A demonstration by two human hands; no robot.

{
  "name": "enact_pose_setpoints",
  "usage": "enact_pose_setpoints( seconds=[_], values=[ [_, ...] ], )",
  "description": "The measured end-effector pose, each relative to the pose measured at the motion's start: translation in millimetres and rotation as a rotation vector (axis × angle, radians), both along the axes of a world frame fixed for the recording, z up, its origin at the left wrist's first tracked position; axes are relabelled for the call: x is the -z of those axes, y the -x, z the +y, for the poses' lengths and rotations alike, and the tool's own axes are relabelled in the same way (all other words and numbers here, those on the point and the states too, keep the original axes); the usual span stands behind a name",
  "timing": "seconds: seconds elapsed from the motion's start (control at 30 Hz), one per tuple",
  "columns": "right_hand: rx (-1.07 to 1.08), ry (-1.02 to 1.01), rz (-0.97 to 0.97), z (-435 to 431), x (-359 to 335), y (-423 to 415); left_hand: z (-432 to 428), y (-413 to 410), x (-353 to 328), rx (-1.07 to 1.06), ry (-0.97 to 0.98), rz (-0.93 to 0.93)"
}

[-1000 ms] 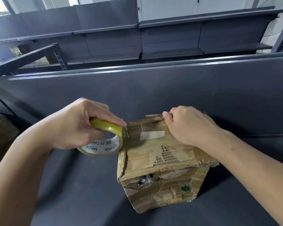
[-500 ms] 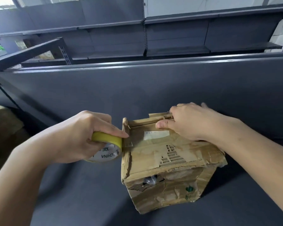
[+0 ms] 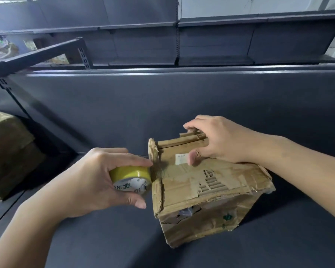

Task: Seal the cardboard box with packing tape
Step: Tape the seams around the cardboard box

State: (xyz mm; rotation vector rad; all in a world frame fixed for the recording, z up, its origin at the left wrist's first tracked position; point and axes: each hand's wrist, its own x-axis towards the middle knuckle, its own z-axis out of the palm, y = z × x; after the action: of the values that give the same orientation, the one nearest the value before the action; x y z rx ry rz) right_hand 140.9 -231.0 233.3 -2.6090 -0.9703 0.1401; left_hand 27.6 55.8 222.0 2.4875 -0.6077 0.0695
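Left hand [image 3: 97,176] grips a yellow packing-tape roll [image 3: 131,174] against a battered brown cardboard box [image 3: 201,190] — right hand [image 3: 220,140] pinches its flaps [image 3: 182,141] shut; tape best pulled taut.

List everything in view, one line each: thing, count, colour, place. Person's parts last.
box: 1, brown, worn, on the shelf, centre-right.
tape roll: 1, yellow, against the box's top left edge.
label: 1, white, on the box top.
shelf: 1, dark grey, under the box.
second box: 1, brown, far left.
back shelving: 1 run, grey, behind.
left grip: 1, bare hand, holds the tape roll.
right grip: 1, bare hand, holds the box's far top edge, thumb by the label.
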Motion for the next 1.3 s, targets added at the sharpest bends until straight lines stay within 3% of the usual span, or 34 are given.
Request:
enact_pose_setpoints(
  seconds=[0.13, 0.3, 0.37, 0.6, 0.77, 0.87, 0.97, 1.03, 1.13, 1.3],
  values=[
    [0.173, -0.027, 0.190, 11.7, -9.3, -8.3, -2.2, 1.9, -4.9, 0.008, -0.053, -0.013],
    [0.207, 0.153, -0.133, 31.3, 11.0, 1.5, -0.5, -6.2, -13.5, -0.006, -0.017, 0.180],
    [0.174, 0.130, -0.154, 28.3, 14.1, 6.7, 3.2, -14.6, -15.1, 0.010, -0.019, 0.262],
    [-0.005, 0.106, -0.320, 29.1, 9.0, 14.2, 14.2, -23.2, 11.5, -0.021, -0.071, 0.043],
    [-0.072, 0.268, -0.484, 37.3, 2.8, 14.8, 9.6, -3.5, 49.1, -0.005, 0.195, -0.001],
    [-0.041, 0.327, -0.516, 38.4, 1.3, 14.2, 3.2, 5.6, 51.7, 0.006, 0.327, 0.079],
    [0.003, 0.377, -0.487, 41.2, 0.3, 14.8, 0.1, 7.8, 49.8, -0.011, 0.295, 0.057],
    [0.081, 0.393, -0.351, 44.8, -5.5, 14.1, -3.6, 7.1, 49.6, -0.027, 0.270, 0.019],
    [0.250, 0.202, -0.050, 67.6, -5.6, 18.4, -8.1, 4.0, 54.1, -0.004, 0.265, -0.027],
    [0.362, 0.192, -0.358, 109.1, 30.6, 47.9, -12.3, 7.6, 67.8, -0.013, 0.297, -0.097]
  ],
)
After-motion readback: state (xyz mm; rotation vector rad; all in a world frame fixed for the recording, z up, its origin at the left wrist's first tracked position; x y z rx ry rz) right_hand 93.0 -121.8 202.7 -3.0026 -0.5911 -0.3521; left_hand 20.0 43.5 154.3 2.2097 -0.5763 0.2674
